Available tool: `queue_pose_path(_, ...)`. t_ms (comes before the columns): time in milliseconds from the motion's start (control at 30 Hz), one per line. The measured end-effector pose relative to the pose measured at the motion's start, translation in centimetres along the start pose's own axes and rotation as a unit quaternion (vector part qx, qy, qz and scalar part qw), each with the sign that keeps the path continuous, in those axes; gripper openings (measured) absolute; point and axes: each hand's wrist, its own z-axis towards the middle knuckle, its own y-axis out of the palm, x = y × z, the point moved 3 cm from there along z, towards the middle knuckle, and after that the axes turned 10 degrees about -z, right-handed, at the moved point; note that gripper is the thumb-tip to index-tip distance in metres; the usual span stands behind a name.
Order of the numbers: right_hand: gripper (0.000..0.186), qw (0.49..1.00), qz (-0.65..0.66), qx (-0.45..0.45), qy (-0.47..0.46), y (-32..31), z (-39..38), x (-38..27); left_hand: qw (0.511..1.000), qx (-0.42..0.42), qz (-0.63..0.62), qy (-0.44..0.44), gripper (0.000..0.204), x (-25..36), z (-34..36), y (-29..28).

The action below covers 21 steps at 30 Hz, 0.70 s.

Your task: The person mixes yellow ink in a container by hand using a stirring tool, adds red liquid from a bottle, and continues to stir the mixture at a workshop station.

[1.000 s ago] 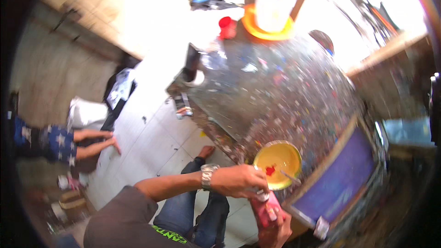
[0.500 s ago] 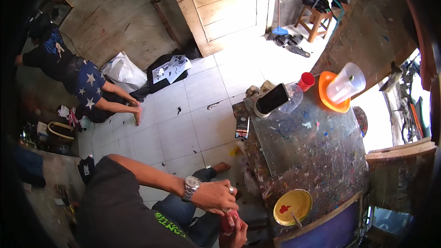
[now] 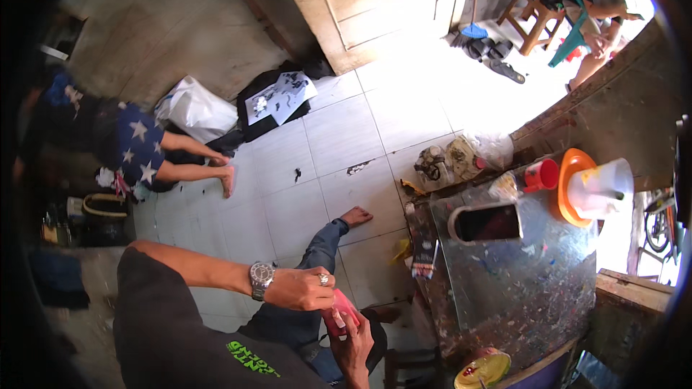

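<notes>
I looked down on a seated person's lap over a white tiled floor (image 3: 346,137). The left hand (image 3: 301,289), with a watch (image 3: 261,279) on its wrist and a ring on one finger, was curled shut over the top of a small red tube (image 3: 339,313). The right hand (image 3: 355,342) came up from below and wrapped closed around the tube's lower part. The tube sat between both hands, above the lap and just left of a paint-spattered table (image 3: 519,281).

On the table stood a dark rectangular tub (image 3: 489,223), a red cup (image 3: 542,174), and a clear jug (image 3: 598,189) resting on an orange plate (image 3: 566,187). A yellow bowl (image 3: 481,371) with red paint sat at the table's near edge.

Farther off, one person sat on the floor at the left, bare legs stretched out, near a white bag (image 3: 193,109). Another sat at the top right beside a wooden stool (image 3: 532,20).
</notes>
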Motion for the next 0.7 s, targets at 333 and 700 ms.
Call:
queue_pose_path(333, 0.089, 0.994, 0.096, 0.029, -0.035, 7.9, 19.7, 1.4, 0.907, 0.024, -0.41, -0.097, 0.088, -24.2, -1.3, -1.8)
queue_pose_path(700, 0.09, 0.973, -0.05, 0.037, 0.22, 8.1, 16.4, 1.1, 0.923, 0.084, -0.372, -0.049, 0.057, -38.5, 19.1, 1.0)
